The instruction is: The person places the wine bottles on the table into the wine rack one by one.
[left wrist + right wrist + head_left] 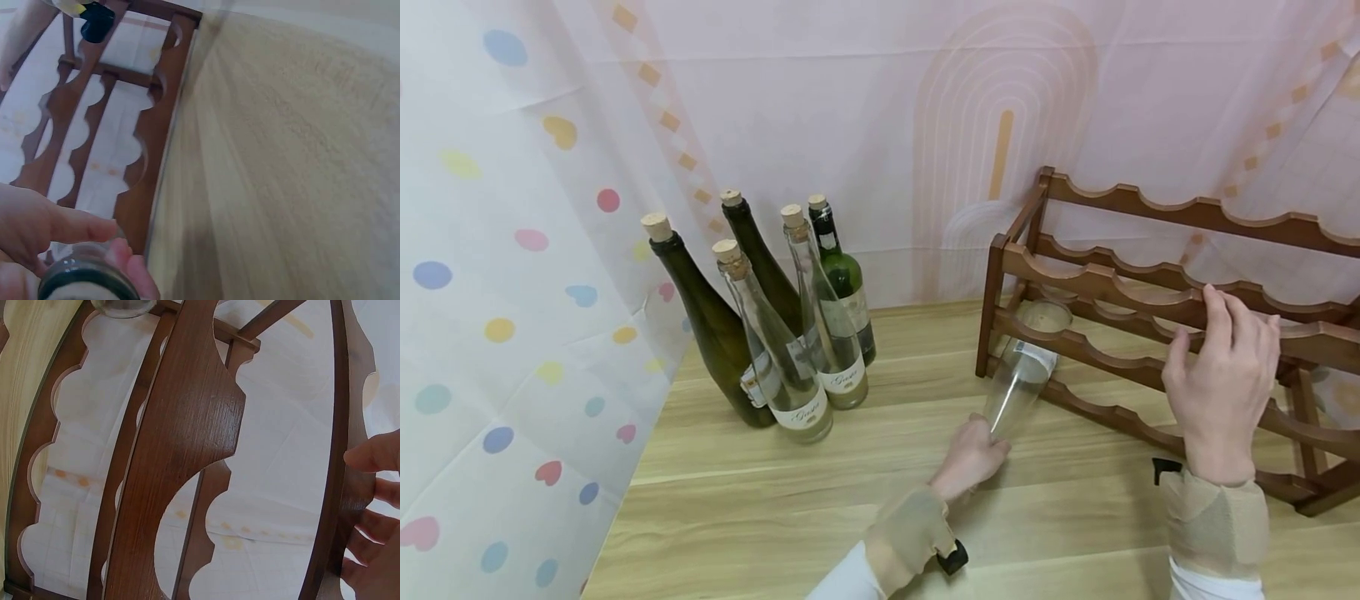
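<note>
A clear glass bottle (1019,387) lies tilted, its labelled base end inside the lower left part of a brown wooden wine rack (1082,342). My left hand (972,457) grips it around the neck. In the left wrist view the fingers wrap the bottle's top end (90,278), partly cut off by the frame's edge. My right hand (1222,375) rests at the rack's upper front rail, its fingers fairly straight and touching the wood. In the right wrist view the fingertips (365,456) meet that rail (331,487).
Left of the rack stand several corked bottles: dark green ones (700,317), clear ones (782,358) with white labels, and a smaller green one (846,283). A wooden tabletop (737,517) lies beneath. Patterned cloth (820,108) hangs behind and at the left.
</note>
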`<state>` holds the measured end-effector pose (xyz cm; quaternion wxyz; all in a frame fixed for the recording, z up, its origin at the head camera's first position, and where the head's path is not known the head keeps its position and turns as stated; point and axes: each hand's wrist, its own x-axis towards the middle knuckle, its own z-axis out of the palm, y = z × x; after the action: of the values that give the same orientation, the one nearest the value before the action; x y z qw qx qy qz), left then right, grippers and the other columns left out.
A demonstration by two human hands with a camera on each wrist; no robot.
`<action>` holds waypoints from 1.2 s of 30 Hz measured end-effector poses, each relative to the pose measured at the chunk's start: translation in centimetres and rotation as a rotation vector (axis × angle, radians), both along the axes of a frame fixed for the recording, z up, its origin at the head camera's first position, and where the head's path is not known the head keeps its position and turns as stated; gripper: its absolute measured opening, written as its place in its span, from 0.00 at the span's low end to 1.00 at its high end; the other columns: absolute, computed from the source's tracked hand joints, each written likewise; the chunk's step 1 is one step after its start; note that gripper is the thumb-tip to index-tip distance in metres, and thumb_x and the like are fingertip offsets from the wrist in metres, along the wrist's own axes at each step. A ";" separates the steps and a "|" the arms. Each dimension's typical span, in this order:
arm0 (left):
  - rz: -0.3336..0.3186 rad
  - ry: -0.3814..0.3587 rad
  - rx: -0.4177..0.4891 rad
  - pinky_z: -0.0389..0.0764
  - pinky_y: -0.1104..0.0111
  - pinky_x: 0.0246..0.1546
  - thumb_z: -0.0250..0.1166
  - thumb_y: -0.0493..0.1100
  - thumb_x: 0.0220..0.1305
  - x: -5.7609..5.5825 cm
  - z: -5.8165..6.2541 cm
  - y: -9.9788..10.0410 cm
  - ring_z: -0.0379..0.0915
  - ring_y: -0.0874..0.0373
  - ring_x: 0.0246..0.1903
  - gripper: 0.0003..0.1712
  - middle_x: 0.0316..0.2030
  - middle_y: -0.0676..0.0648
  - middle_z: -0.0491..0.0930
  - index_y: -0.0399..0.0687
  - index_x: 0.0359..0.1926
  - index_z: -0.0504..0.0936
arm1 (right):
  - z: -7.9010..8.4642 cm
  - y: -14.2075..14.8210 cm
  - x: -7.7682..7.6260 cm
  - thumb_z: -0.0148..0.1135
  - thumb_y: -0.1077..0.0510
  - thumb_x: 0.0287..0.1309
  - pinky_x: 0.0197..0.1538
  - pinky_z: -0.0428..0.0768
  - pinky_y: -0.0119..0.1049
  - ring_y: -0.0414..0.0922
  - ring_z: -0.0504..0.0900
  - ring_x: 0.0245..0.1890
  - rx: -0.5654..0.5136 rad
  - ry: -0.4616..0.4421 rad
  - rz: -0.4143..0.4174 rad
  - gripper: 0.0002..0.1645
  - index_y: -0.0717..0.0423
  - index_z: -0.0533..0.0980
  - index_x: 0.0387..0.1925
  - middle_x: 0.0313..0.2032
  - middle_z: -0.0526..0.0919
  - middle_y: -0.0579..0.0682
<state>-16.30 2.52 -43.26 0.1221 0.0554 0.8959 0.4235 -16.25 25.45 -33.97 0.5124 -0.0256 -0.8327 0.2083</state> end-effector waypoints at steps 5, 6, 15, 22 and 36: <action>0.041 -0.025 0.034 0.63 0.76 0.08 0.62 0.39 0.59 -0.9 -0.6 1.4 0.60 0.61 0.13 0.11 0.18 0.51 0.63 0.38 0.35 0.69 | 0.0 0.0 0.0 0.53 0.67 0.55 0.69 0.52 0.58 0.67 0.66 0.52 0.004 0.000 0.002 0.25 0.63 0.69 0.57 0.51 0.72 0.69; 0.050 -0.025 0.039 0.63 0.75 0.09 0.62 0.39 0.59 -1.1 -0.7 1.7 0.60 0.61 0.13 0.11 0.18 0.51 0.63 0.38 0.36 0.69 | 0.0 0.0 0.0 0.53 0.67 0.55 0.69 0.52 0.58 0.67 0.66 0.52 0.005 0.000 0.002 0.25 0.63 0.69 0.57 0.51 0.72 0.69; 0.061 -0.057 0.090 0.58 0.76 0.05 0.59 0.40 0.61 -2.9 -1.4 3.4 0.55 0.64 0.09 0.19 0.16 0.53 0.62 0.32 0.49 0.67 | 0.0 -0.1 0.0 0.53 0.67 0.55 0.69 0.52 0.58 0.67 0.66 0.52 0.005 -0.001 0.001 0.25 0.63 0.69 0.57 0.51 0.72 0.69; 0.056 0.010 0.036 0.58 0.77 0.05 0.61 0.42 0.61 -4.2 -1.8 4.3 0.56 0.64 0.09 0.10 0.16 0.54 0.61 0.40 0.34 0.70 | 0.0 0.0 0.1 0.54 0.68 0.54 0.69 0.52 0.58 0.67 0.66 0.51 0.014 -0.005 -0.003 0.25 0.64 0.69 0.57 0.51 0.72 0.69; 0.085 0.053 -0.027 0.71 0.71 0.18 0.63 0.46 0.60 -6.3 -1.3 5.5 0.69 0.57 0.23 0.23 0.28 0.41 0.76 0.31 0.47 0.69 | -0.1 0.0 0.0 0.54 0.67 0.54 0.69 0.53 0.58 0.67 0.66 0.51 0.017 0.001 -0.002 0.26 0.63 0.69 0.57 0.50 0.72 0.69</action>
<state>-22.57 7.99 -44.59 0.0811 0.0266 0.9061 0.4145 -16.27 25.49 -34.04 0.5131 -0.0222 -0.8342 0.2007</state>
